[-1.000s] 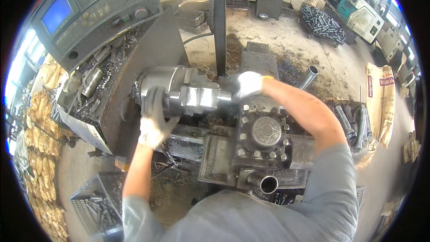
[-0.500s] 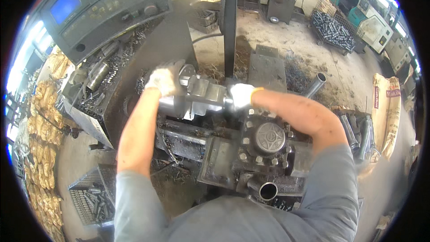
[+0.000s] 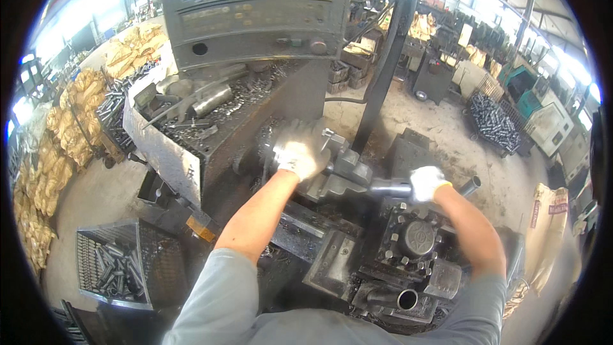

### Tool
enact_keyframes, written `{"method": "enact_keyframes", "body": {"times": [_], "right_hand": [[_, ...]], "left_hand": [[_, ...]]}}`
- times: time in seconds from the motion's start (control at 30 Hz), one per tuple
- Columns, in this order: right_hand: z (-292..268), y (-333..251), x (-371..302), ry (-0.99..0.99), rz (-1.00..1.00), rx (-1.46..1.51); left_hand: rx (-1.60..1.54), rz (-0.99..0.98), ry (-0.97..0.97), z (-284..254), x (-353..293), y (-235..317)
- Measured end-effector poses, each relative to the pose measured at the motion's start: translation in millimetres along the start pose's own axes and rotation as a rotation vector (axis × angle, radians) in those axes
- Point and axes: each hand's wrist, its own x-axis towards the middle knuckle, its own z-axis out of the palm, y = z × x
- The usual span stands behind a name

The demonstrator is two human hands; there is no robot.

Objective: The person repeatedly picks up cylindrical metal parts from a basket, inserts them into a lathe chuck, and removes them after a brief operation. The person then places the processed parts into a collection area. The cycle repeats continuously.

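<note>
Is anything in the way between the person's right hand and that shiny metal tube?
No, nothing visible is. The gloved right hand is wrapped around one end of the shiny tube. The stepped metal blocks and the left hand are off toward the tube's other end.

The floor, bed and tray around me.
On the pale floor point(image 3: 115, 195) I have a mesh crate point(image 3: 165, 257) at my left and a tall sack point(image 3: 550, 227) at my right; the dark, grimy bed point(image 3: 299, 225) before me bears the toolpost point(image 3: 416, 237); in the tray point(image 3: 167, 147), ahead to my left, a metal cylinder point(image 3: 212, 100) lies among chips point(image 3: 252, 99).
</note>
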Motion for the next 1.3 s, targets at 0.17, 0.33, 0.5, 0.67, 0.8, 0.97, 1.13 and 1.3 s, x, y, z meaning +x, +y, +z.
{"method": "enact_keyframes", "body": {"times": [0.17,0.33,0.5,0.67,0.8,0.97,1.13,1.3], "right_hand": [[-52.8,-29.7,-115.2,0.283,0.274,0.203],[-40.7,-164.1,-205.3,0.291,0.047,1.532],[88.2,-279.2,-178.5,-0.071,0.278,2.425],[171.8,-328.5,-171.7,-0.152,0.356,2.414],[192.3,-323.6,-203.4,0.319,0.175,2.3],[293.9,-264.6,-395.9,-0.005,0.411,1.663],[365.1,-240.0,-540.3,0.024,1.717,1.88],[282.5,-214.5,-427.7,0.509,1.326,1.141]], "left_hand": [[-0.079,0.14,0.08,-20.2,-13.5,-2.8],[-1.188,0.353,-0.256,-26.7,-130.9,42.6],[-1.791,-0.568,-0.755,51.1,-261.7,63.7],[-1.254,-0.262,-0.83,94.2,-301.7,50.4],[-2.152,-0.91,-0.87,77.3,-297.3,64.6],[-2.025,-1.124,-0.796,51.2,-287.9,55.3],[-2.181,-0.793,-1.163,31.8,-283.1,43.9],[-1.912,-0.981,-1.144,16.3,-283.3,75.4]]}}
